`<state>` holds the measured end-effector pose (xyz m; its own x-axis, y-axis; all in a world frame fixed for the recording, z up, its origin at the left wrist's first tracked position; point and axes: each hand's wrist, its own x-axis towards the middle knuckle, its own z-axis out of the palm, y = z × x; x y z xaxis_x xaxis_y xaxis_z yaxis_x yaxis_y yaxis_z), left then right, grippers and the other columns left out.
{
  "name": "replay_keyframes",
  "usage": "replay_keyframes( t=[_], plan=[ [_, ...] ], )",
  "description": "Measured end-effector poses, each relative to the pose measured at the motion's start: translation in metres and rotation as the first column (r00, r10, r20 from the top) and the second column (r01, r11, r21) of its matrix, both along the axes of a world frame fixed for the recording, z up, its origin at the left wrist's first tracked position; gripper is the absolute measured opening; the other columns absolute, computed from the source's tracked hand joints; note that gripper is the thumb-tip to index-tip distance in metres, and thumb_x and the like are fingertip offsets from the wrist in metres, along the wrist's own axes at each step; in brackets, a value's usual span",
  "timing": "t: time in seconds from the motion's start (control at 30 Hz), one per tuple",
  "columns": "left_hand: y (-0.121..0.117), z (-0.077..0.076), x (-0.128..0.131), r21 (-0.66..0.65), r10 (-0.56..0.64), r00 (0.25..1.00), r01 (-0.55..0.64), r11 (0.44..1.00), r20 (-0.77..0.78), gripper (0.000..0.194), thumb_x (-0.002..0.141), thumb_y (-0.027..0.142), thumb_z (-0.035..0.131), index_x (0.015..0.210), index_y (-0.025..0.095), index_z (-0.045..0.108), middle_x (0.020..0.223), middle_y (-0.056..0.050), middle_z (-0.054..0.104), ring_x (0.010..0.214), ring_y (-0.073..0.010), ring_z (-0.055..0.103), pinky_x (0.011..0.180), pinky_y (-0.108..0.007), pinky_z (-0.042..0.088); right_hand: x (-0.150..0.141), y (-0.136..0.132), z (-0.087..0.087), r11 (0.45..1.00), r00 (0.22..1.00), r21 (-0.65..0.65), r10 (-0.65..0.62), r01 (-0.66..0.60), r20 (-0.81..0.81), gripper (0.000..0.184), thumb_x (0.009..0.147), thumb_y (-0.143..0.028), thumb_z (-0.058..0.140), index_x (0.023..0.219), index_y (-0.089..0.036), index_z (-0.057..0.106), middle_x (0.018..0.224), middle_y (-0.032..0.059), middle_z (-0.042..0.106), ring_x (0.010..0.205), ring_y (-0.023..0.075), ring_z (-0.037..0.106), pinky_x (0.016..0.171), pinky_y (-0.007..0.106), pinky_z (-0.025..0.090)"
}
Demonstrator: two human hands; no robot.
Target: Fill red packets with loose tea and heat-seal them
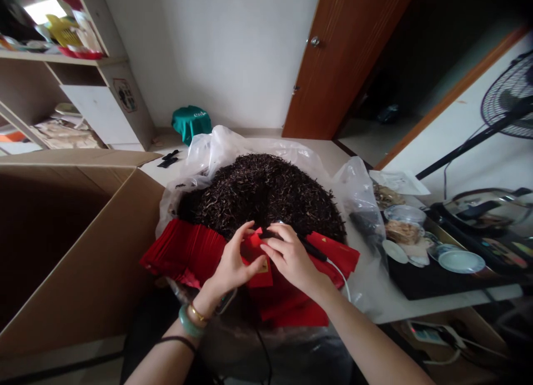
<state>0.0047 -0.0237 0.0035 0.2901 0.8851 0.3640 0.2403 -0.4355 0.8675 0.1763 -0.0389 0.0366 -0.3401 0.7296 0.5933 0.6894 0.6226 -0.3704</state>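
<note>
A small red paper packet (261, 278) with a gold mark is between my two hands, in front of a heap of dark dried leaves (258, 191). My left hand (235, 260) curves round its left side, the thumb bent across the paper. From the right, the fingertips of my right hand (291, 257) pinch at its upper edge. Beside that hand rests a black stick-shaped tool (314, 248) with a white cord; its far end is hidden by the fingers. Many flat red packets (189, 249) stand in a row on the left, and more red packets (333, 252) lie at the right.
Clear plastic sheeting (216, 146) surrounds the leaves. An open cardboard box (100, 252) stands close on the left. To the right, a black tray (416, 282) bears shallow dishes (461, 260), beside a lidded electric cooker (487, 213). Behind are a green-covered stool (191, 123) and a brown door (333, 69).
</note>
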Motion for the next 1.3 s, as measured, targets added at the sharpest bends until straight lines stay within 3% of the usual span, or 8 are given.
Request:
replay_keyframes(
  t=[0.17, 0.3, 0.47, 0.7, 0.87, 1.0, 1.17, 1.3],
  plan=[
    [0.004, 0.003, -0.004, -0.256, -0.128, 0.991, 0.116, 0.96, -0.031, 0.042, 0.07, 0.036, 0.072, 0.103, 0.013, 0.063, 0.086, -0.004, 0.069, 0.074, -0.017, 0.062, 0.069, -0.026, 0.05, 0.008, -0.008, 0.006, 0.999, 0.995, 0.02, 0.035, -0.033, -0.097, 0.017, 0.092, -0.021, 0.052, 0.091, -0.019, 0.07, 0.101, 0.0107, 0.065, 0.098, 0.0229, 0.063, 0.086, 0.04, 0.056],
    [0.002, -0.001, 0.002, -0.305, -0.119, 0.992, 0.127, 0.944, 0.045, 0.032, 0.068, 0.041, 0.072, 0.077, 0.011, 0.066, 0.065, 0.0, 0.062, 0.06, -0.0119, 0.052, 0.058, -0.021, 0.043, 0.006, -0.012, 0.011, 0.997, 0.983, -0.015, 0.075, -0.078, -0.167, 0.014, 0.092, -0.019, 0.054, 0.101, -0.021, 0.065, 0.099, 0.0077, 0.068, 0.095, 0.0199, 0.065, 0.086, 0.036, 0.056],
    [0.0, 0.0, 0.007, -0.311, -0.068, 0.99, 0.103, 0.945, 0.123, 0.033, 0.066, 0.04, 0.073, 0.08, 0.011, 0.068, 0.065, 0.001, 0.06, 0.057, -0.0104, 0.048, 0.055, -0.02, 0.041, 0.008, -0.012, 0.017, 0.998, 0.991, -0.031, 0.05, -0.054, -0.125, 0.017, 0.09, -0.023, 0.056, 0.105, -0.02, 0.064, 0.104, 0.0094, 0.067, 0.102, 0.0229, 0.062, 0.092, 0.042, 0.053],
    [-0.004, -0.004, 0.008, -0.205, -0.01, 1.0, 0.016, 0.979, 0.03, 0.038, 0.067, 0.038, 0.074, 0.092, 0.011, 0.07, 0.059, 0.004, 0.057, 0.052, -0.0085, 0.045, 0.051, -0.018, 0.039, 0.007, -0.012, 0.01, 0.986, 0.993, -0.159, 0.035, -0.053, -0.11, 0.014, 0.089, -0.03, 0.06, 0.092, -0.019, 0.069, 0.09, 0.007, 0.064, 0.087, 0.0212, 0.063, 0.078, 0.037, 0.056],
    [-0.007, 0.003, 0.009, -0.242, -0.039, 0.987, 0.077, 0.967, 0.158, 0.044, 0.07, 0.043, 0.072, 0.1, 0.012, 0.068, 0.085, -0.004, 0.07, 0.074, -0.0166, 0.061, 0.07, -0.026, 0.051, 0.004, -0.011, 0.003, 0.976, 0.973, -0.194, 0.049, -0.094, -0.224, 0.014, 0.091, -0.028, 0.057, 0.09, -0.02, 0.069, 0.086, 0.0046, 0.065, 0.077, 0.0167, 0.064, 0.07, 0.031, 0.056],
    [-0.009, 0.008, 0.007, -0.369, -0.039, 0.964, 0.138, 0.919, 0.263, 0.046, 0.076, 0.055, 0.065, 0.092, 0.012, 0.07, 0.081, -0.006, 0.071, 0.073, -0.0187, 0.064, 0.067, -0.027, 0.053, 0.003, -0.011, 0.0, 0.97, 0.939, -0.236, -0.027, -0.058, -0.343, 0.011, 0.087, -0.027, 0.062, 0.095, -0.021, 0.066, 0.088, 0.0045, 0.069, 0.079, 0.0174, 0.067, 0.068, 0.029, 0.057],
    [-0.008, 0.006, 0.008, -0.393, 0.052, 0.951, 0.076, 0.917, 0.304, 0.046, 0.072, 0.057, 0.068, 0.084, 0.013, 0.073, 0.081, -0.008, 0.074, 0.073, -0.0217, 0.067, 0.07, -0.031, 0.054, 0.002, -0.009, -0.002, 0.927, 0.872, -0.375, -0.166, -0.022, -0.461, 0.033, 0.08, -0.029, 0.068, 0.11, -0.021, 0.062, 0.087, 0.0049, 0.074, 0.078, 0.0191, 0.07, 0.063, 0.028, 0.057],
    [-0.008, 0.004, 0.01, -0.37, 0.102, 0.94, 0.028, 0.928, 0.327, 0.043, 0.07, 0.054, 0.071, 0.087, 0.015, 0.073, 0.082, -0.007, 0.075, 0.075, -0.0216, 0.069, 0.071, -0.031, 0.055, 0.001, -0.008, 0.0, 0.9, 0.866, -0.432, -0.163, -0.067, -0.473, 0.012, 0.08, -0.027, 0.067, 0.089, -0.022, 0.071, 0.083, 0.0035, 0.076, 0.072, 0.0195, 0.072, 0.063, 0.031, 0.059]
  ],
)
